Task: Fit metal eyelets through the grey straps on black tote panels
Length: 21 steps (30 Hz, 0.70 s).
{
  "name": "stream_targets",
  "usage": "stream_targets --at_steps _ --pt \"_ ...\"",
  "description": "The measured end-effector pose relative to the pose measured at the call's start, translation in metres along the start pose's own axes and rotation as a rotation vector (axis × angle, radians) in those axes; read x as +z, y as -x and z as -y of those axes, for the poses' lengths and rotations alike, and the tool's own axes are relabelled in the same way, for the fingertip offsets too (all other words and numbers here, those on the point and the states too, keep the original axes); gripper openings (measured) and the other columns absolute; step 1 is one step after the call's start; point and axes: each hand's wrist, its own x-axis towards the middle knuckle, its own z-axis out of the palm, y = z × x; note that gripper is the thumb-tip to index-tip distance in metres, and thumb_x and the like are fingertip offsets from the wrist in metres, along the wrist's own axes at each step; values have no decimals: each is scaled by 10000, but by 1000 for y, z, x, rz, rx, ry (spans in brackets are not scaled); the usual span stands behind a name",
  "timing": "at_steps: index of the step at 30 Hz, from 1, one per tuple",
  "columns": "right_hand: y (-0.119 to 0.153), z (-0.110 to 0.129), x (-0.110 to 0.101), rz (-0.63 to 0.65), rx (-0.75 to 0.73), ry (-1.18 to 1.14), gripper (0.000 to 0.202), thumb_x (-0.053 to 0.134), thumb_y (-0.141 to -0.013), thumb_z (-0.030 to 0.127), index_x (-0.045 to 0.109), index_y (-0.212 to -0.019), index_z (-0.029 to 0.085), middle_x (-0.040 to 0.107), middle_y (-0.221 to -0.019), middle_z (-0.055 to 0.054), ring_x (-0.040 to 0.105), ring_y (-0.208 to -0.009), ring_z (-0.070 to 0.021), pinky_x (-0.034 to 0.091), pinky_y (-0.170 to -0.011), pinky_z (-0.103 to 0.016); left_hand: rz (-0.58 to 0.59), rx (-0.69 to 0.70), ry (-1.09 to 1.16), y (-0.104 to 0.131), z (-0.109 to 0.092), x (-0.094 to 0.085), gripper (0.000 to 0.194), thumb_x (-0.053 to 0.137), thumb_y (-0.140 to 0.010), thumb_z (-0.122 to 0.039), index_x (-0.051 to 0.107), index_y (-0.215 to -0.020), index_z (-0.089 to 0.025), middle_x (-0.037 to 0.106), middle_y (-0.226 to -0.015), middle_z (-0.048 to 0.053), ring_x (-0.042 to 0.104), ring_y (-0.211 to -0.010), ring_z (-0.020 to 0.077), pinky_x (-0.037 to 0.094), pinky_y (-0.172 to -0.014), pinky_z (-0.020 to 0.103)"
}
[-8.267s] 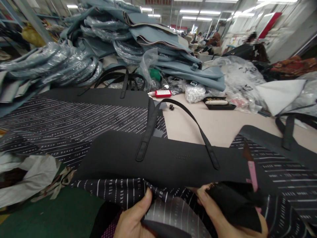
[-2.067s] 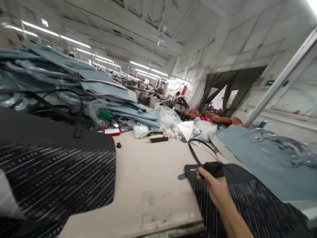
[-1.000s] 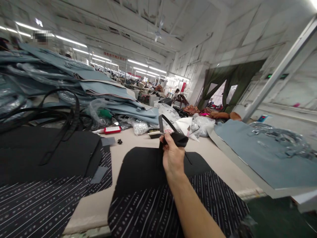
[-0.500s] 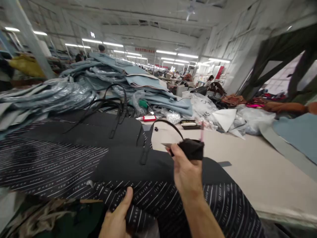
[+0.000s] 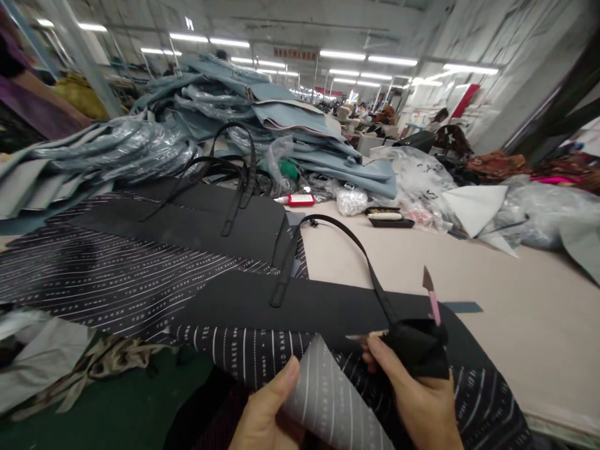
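Observation:
A black piece with a curved handle strap (image 5: 344,234) lies on the table, joined to black striped, lettered fabric (image 5: 253,356). My left hand (image 5: 272,406) pinches the fabric's edge, where a folded flap shows its grey underside (image 5: 323,397). My right hand (image 5: 407,387) is closed around a small pointed blade (image 5: 356,338), its tip toward the left, just above the striped fabric. Black cloth (image 5: 419,347) is bunched over the back of that hand. Past it, a knife with a pink handle (image 5: 435,306) points up; its lower end is hidden.
More black handled panels (image 5: 201,225) lie at the left. Behind are piled blue-grey pieces (image 5: 300,119) in plastic, a red-labelled bottle (image 5: 300,200), a black tray (image 5: 389,217) and plastic bags (image 5: 412,175). The pale tabletop (image 5: 506,325) extends right. A person's arm shows at far left.
The view has shifted. My right hand has come down and right, close to the striped fabric. My left hand has moved up and right, and the grey underside now shows beside it.

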Motion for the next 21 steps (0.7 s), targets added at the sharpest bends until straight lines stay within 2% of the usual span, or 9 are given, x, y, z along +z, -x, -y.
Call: stream_targets --at_steps 4,8,12,14,19,21 --pt "11 4 -1 -27 70 42 348 885 -546 416 770 -713 134 732 -654 -86 689 -532 -230 599 -479 -242 98 -37 13 -13 -4 -2 274 627 -894 -241 703 -1079 -52 700 -1089 157 583 -1176 335 458 -1041 440" --pt "20 5 2 -120 44 58 312 871 -586 407 769 -728 149 736 -670 -74 694 -557 -224 613 -529 -256 111 -73 0 -20 -5 -14 268 634 -898 -238 710 -1075 -52 696 -1099 152 573 -1190 324 425 -1071 433" --pt "22 -8 -5 -145 -20 109 205 858 -624 337 778 -771 218 750 -721 -47 709 -603 -225 627 -587 -287 135 -66 23 -24 -3 -22 280 623 -906 -261 717 -1073 -57 690 -1116 152 557 -1209 322 406 -1089 439" --pt "21 -17 -12 -126 -44 114 158 843 -642 328 782 -769 256 754 -736 -41 716 -623 -238 627 -587 -303 141 -64 31 -25 -3 -24 275 609 -914 -258 723 -1064 -58 683 -1137 150 547 -1222 315 393 -1101 429" --pt "16 -32 -28 66 -189 203 118 750 -740 368 791 -796 272 759 -755 -46 719 -646 -245 611 -551 -298 189 -81 57 -26 -3 -27 264 625 -899 -249 732 -1067 -76 673 -1165 145 531 -1239 319 357 -1125 432" --pt "17 -37 -30 77 -248 270 107 751 -739 333 789 -818 272 761 -769 -34 718 -669 -239 608 -567 -290 214 -102 39 -26 -3 -28 290 650 -882 -273 728 -1086 -82 665 -1180 151 529 -1239 332 351 -1126 441"
